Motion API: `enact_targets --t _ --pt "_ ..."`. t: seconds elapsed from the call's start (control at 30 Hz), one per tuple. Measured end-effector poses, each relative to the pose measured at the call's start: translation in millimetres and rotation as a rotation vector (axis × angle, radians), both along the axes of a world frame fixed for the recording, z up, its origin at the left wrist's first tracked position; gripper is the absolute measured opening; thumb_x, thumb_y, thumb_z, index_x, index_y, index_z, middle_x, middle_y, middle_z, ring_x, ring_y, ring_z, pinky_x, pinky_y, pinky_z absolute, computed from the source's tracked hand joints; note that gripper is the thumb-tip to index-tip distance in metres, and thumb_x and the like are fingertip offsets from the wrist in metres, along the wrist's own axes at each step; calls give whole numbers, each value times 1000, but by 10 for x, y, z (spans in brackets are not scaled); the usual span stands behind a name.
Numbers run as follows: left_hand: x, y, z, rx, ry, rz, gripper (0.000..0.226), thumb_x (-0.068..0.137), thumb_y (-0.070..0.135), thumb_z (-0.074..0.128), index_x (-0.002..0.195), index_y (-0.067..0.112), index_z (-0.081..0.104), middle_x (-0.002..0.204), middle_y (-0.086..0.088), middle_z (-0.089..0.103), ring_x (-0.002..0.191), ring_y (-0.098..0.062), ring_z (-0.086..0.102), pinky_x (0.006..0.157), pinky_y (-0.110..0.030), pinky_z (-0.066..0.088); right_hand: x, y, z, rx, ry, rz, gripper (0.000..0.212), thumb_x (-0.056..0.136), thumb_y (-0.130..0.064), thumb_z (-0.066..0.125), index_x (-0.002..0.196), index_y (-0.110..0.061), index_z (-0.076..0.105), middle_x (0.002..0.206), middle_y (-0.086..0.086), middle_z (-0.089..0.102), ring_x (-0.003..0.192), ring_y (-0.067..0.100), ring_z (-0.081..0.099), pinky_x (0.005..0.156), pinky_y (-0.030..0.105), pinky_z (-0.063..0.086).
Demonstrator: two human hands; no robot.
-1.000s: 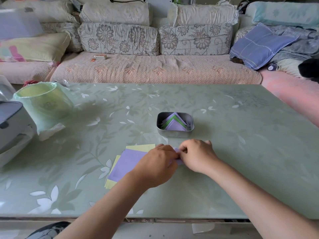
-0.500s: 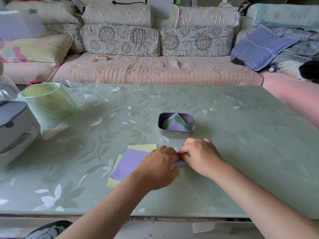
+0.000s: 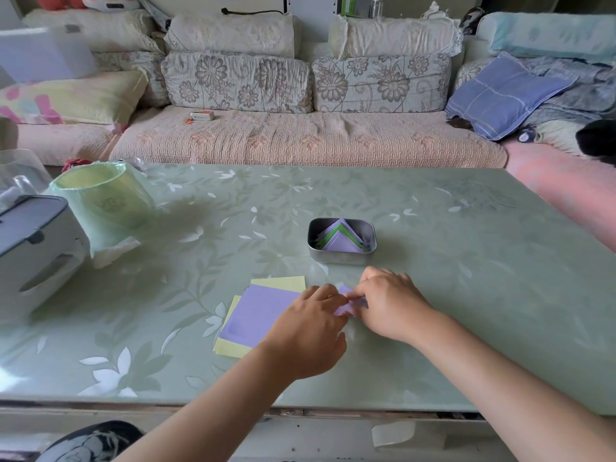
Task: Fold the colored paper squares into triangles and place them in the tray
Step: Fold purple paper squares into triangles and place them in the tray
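While the left hand (image 3: pixel 310 331) and right hand (image 3: pixel 390 305) are pinching the lilac paper (image 3: pixel 345 290), the tray (image 3: pixel 340 260) is sitting just beyond, toward the table's (image 3: pixel 466 278) far edge, nearer the right.

Desk (image 3: pixel 483 278) right half: open | left edge: lined bin (image 3: pixel 103 201), grey appliance (image 3: pixel 33 248) obstruct | centre: metal tray (image 3: pixel 340 260) stands.
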State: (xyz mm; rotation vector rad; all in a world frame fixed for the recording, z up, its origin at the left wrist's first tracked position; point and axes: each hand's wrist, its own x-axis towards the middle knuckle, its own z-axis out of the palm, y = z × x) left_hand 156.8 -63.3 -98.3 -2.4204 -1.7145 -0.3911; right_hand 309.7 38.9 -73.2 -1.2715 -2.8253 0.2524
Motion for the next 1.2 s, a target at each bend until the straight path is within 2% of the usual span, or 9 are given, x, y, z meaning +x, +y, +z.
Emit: enact_targets --t 0.13,0.27,0.43,0.5,0.67,0.8,0.97,1.07,1.2 --pt "48 -32 -1 -74 -37 27 26 81 23 50 94 13 69 101 2 62 90 -21 55 68 -34 51 5 -40 -26 9 -22 31 33 99 -42 53 131 -39 61 117 -1 49 117 23 44 92 34 35" --pt "89 -59 10 -187 -67 120 33 89 27 44 111 11 63 114 0 57 101 -21 50 70 -40 53 27 -69 -102 71 9 58 30 100 -34 53 128 -36 64 116 -2 49 114 24 42 92 32 36" --pt "172 -121 -7 -63 32 71 13 69 32 67 80 26 70 80 13 64 70 -10 59 52 -14 23 63 -99 -180 205 178 87 3 82 -25 79 83 -27 79 90 -2 57 89 28 55 72 36 43" --pt "171 -125 -59 -41 -40 77 21 76 32 59 91 23 72 87 9 65 77 -13 59 52 -16 32 84 -101 -224 236 190 111 15 70 -16 83 69 -29 77 79 -6 56 76 25 55 64 34 44" --pt "143 -140 -71 -128 -188 114 51 89 41 31 123 18 62 116 0 57 106 -22 50 70 -41 55 158 -205 -207 294 116 165 17 67 -22 57 66 -24 74 78 -11 61 80 23 56 68 34 39" --pt "143 -155 -64 -142 -177 125 57 88 42 25 131 22 58 120 0 55 112 -20 49 71 -39 54 226 -255 -192 275 88 170 28 70 -31 48 69 -24 75 86 -11 65 79 21 60 69 34 42" --pt "86 -136 14 -176 -164 204 37 93 32 41 117 22 68 122 4 55 115 -16 46 81 -37 53 277 -300 -219 250 28 166 37 73 -36 38 75 -26 74 93 -9 64 81 21 59 69 33 38" --pt "12 -133 59 -189 -177 249 47 87 37 33 101 17 73 114 4 59 109 -16 50 81 -39 53 277 -310 -199 230 7 150 40 74 -35 35 82 -27 73 96 -8 63 84 22 60 69 34 36" --pt "-65 -185 69 -237 -171 268 52 83 40 30 100 17 74 117 7 58 108 -14 49 83 -38 52 260 -316 -185 197 8 159 60 71 -37 19 96 -25 73 109 -6 61 99 24 56 80 35 37"
